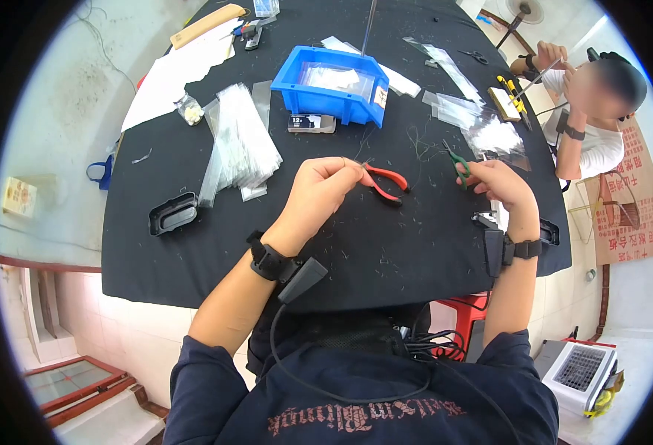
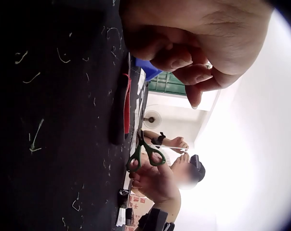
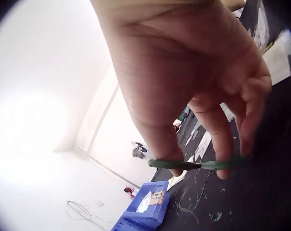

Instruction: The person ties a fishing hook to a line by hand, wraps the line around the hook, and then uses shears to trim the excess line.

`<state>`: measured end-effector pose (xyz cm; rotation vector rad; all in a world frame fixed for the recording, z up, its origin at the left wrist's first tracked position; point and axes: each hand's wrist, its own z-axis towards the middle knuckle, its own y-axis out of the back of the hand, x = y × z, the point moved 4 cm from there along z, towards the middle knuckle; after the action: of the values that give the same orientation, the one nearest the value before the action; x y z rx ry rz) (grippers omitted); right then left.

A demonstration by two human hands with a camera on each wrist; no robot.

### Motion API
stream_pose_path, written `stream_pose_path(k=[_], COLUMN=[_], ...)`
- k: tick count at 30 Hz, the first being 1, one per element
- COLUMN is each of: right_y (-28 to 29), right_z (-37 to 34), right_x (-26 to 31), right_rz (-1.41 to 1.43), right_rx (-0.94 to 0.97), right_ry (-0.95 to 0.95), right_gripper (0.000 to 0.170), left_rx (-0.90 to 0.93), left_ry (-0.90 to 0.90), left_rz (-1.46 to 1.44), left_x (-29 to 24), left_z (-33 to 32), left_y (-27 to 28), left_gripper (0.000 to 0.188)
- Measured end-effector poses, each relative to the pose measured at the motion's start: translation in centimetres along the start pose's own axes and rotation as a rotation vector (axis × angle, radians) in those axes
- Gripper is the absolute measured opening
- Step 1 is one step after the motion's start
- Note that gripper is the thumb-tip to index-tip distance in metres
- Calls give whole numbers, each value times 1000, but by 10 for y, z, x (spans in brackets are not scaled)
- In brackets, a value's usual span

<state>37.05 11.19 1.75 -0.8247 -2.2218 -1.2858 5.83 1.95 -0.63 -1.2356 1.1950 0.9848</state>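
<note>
My left hand has its thumb and fingertips pinched together, and a fine thread shows at the fingertips. Right beside them, red-handled pliers lie on the black cloth, handles spread. My right hand holds green-handled scissors, blades pointing away from me. The right wrist view shows the thumb and a finger through the scissors' loops. In the left wrist view, the left hand's fingers are curled, and the scissors appear with blades partly spread.
A blue bin with clear bags stands ahead, a small box before it. Stacked plastic sleeves and a black tray lie left. More plastic packets lie right, where another person sits. Thread scraps dot the cloth.
</note>
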Motion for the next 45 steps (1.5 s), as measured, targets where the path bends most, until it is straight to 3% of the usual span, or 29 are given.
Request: stream_pose_path(k=[2,4,7,16,22,38,41,44,45], right_y=[-1,-4,-8,-18,-17,-15,-15,-12,-9], right_z=[0,5,3,3,3,7,4,3,8], right_x=[-3,-14,-15,-20,-23,-26,-24,-20,-20], right_rz=[-22,236,355,598,668,647,640,554,335], right_rx=[51,142,221,447,332,336,239,144,94], right_ry=[-40,-33,-40,22,-54,-90,-63,-1,-13], right_gripper=[48,44,40,46,51,53,51,49,50], left_rx=[6,6,11,16,18,12,13,16,18], left_ry=[-5,-5,-15,-30,-22,-19,-20,-21,-21], left_rz=[-47,-61,-69,-86,-77,-85,-83,-61,-61], left_x=[-2,-1,-1,-1,0,0,0,0,-1], left_z=[0,0,1,4,5,4,4,4,4], left_y=[-2,-2,-3,-6,-7,-3,-3,-5,-7], left_gripper=[24,24,24,25,25,24,24,24,24])
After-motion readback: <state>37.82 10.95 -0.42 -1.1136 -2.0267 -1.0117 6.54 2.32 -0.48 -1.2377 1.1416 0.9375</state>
